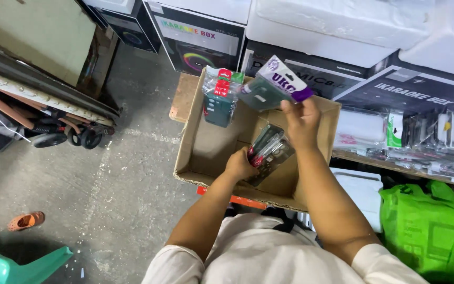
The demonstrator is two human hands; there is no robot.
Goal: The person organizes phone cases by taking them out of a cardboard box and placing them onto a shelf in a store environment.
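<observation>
At frame centre we see an open carton on the floor; one packet leans inside its upper-left corner. Stacked boxes stand behind, a bag lower right, sandals far left.

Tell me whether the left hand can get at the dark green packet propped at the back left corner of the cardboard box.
Probably yes. The left hand is already inside the cardboard box, gripping a clear packet, and nothing lies between it and the dark green packet. It would likely need to drop that packet first.
</observation>
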